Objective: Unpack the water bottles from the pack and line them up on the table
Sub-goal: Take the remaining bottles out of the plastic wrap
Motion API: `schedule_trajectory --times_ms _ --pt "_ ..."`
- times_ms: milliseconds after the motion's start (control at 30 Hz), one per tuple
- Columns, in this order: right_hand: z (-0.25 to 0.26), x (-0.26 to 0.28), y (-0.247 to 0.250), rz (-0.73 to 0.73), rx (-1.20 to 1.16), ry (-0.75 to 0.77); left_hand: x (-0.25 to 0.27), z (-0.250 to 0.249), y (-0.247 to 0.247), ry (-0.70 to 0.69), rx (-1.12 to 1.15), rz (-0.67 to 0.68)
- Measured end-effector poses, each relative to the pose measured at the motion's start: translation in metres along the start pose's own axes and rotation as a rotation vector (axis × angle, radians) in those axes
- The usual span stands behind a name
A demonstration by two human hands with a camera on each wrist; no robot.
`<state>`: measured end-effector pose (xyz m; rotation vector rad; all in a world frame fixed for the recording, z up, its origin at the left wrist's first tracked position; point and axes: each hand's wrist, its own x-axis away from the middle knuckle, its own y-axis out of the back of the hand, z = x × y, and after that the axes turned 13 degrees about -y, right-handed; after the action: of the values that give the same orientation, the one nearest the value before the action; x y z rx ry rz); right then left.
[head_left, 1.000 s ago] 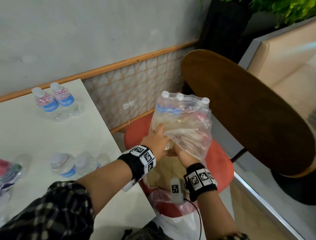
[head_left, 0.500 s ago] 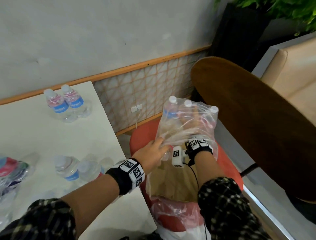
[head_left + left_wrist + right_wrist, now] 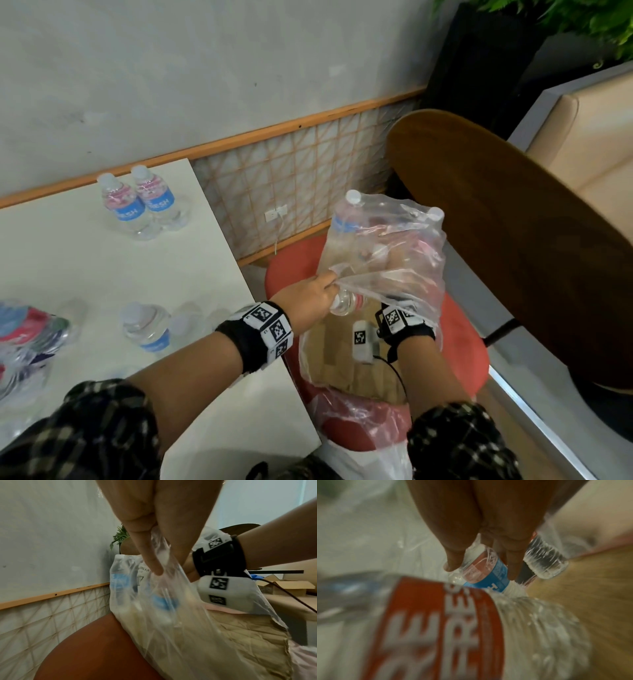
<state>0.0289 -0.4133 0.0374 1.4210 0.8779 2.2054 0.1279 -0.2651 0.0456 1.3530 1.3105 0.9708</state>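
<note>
Clear shrink-wrap film forms the pack, which sits on a red stool just beside the white bench, its torn mouth facing the person. The left hand pinches the film at the edge of the opening and holds it up, as the left wrist view shows plainly. The right hand is thrust inside the wrap, thumb and fingers closing around a small water bottle with a blue and pink label; the grip looks partial, fingertips on the shoulder and label rather than a full wrap. Other bottles stay in the pack, one upright at the far left corner. On the bench two bottles stand together near the wall, and a few more sit nearer the person beside crumpled wrapping. I judge these bottles light but thin-walled: they will dent under a hard squeeze, and the smooth plastic may slip against the clinging film. The ribbed body below the label is probably the surest place to hold, drawing the bottle out neck-first while the left hand keeps the limp film from dragging along.
</note>
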Motion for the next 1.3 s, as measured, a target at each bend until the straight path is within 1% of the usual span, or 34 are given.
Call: schedule_trajectory --times_ms 67,100,133,167,200,267,300,367,433,500,600,700,767,867,967,1067,1200,1300 --pt "0.006 0.007 -0.004 -0.047 -0.177 0.046 0.000 -0.006 0.006 -0.005 -0.023 -0.007" --pt "0.007 0.013 -0.006 -0.051 -0.210 0.051 0.000 -0.010 0.010 -0.010 -0.032 -0.034" --pt "0.001 0.022 -0.008 -0.083 -0.238 0.013 0.000 -0.013 0.014 -0.001 -0.055 -0.053" --pt "-0.010 0.021 -0.016 -0.155 -0.216 0.016 0.001 -0.020 0.020 0.008 -0.087 -0.107" --pt "-0.018 0.023 -0.024 -0.246 -0.284 0.023 0.003 -0.025 0.025 0.008 -0.103 -0.153" --pt "-0.029 0.027 -0.039 -0.363 -0.534 0.071 0.010 -0.034 0.030 0.033 -0.080 -0.176" --pt "-0.038 0.025 -0.046 -0.395 -0.602 0.121 0.015 -0.038 0.033 0.060 -0.045 -0.169" --pt "-0.046 0.037 -0.053 -0.398 -0.612 0.203 0.030 -0.046 0.039 0.080 0.000 -0.191" --pt "-0.044 0.063 -0.058 -0.428 -0.633 0.222 0.051 -0.057 0.048 0.077 0.090 -0.196" --pt "-0.045 0.086 -0.063 -0.390 -0.646 0.258 0.077 -0.065 0.055 0.095 0.190 -0.194" --pt "-0.045 0.123 -0.073 -0.331 -0.600 0.412 0.121 -0.069 0.066 0.155 0.344 -0.196" --pt "-0.037 0.154 -0.089 -0.180 -0.638 0.501 0.166 -0.069 0.071 0.167 0.437 -0.210" --pt "-0.028 0.165 -0.106 -0.099 -0.607 0.500 0.194 -0.063 0.070 0.207 0.434 -0.168" --pt "-0.006 0.166 -0.139 -0.022 -0.505 0.490 0.230 -0.054 0.064 0.246 0.379 -0.058" --pt "0.022 0.165 -0.167 -0.037 -0.430 0.512 0.256 -0.049 0.057 0.297 0.323 0.032" --pt "0.048 0.162 -0.186 -0.054 -0.463 0.542 0.272 -0.046 0.054 0.359 0.270 0.099" --pt "0.075 0.157 -0.198 -0.088 -0.440 0.549 0.286 -0.034 0.054 0.457 0.262 0.079" --pt "0.087 0.157 -0.202 -0.097 -0.431 0.564 0.287 -0.028 0.055 0.489 0.238 0.083"
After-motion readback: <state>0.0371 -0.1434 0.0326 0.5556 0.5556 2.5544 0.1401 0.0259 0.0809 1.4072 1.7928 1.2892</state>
